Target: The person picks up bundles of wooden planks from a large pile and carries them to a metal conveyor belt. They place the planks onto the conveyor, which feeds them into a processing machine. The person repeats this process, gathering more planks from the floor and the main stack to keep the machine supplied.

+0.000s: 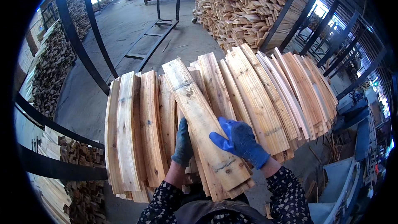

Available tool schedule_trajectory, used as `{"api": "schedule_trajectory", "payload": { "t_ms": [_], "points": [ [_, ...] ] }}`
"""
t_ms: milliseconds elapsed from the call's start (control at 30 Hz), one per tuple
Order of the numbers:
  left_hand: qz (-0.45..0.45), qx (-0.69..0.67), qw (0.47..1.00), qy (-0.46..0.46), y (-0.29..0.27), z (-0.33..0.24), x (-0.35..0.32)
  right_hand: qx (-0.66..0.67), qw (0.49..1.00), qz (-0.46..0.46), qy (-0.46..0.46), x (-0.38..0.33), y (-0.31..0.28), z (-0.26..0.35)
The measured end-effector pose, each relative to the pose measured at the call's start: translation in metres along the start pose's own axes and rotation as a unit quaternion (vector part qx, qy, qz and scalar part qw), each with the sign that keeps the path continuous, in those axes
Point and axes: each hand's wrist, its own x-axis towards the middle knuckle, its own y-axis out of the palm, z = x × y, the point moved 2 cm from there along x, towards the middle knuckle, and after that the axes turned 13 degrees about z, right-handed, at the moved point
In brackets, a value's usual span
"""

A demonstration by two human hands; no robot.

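Note:
A long pale wooden board [199,116] lies slantwise over a layer of other boards, its far end pointing up and left. Dark marks cross it near both ends. My left hand [183,143], in a dark teal glove, presses along its left edge with the fingers close together. From the right, my right hand [240,139], in a blue glove, grips the same board, thumb lying across its top face. The fingertips under its right edge are partly hidden. More boards [215,193] show beneath its near end.
Side by side, several loose boards [151,128] spread left and right beneath my hands. Dark metal posts [70,25] rise at the left, and others [286,12] at the right. A large stack of wood [240,8] stands behind. A low metal frame [153,43] rests on the floor.

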Motion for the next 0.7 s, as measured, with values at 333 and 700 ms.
{"api": "schedule_trajectory", "payload": {
  "t_ms": [333, 700],
  "points": [
    [0.007, -0.093, 0.991, -0.092, -0.002, -0.007, -0.01, 0.024, 0.987, -0.156, 0.03, 0.038, 0.012, -0.075],
    [0.025, -0.054, 0.997, -0.042, -0.023, -0.003, -0.005, 0.295, 0.937, -0.186, 0.007, 0.047, 0.019, -0.096]
  ]
}}
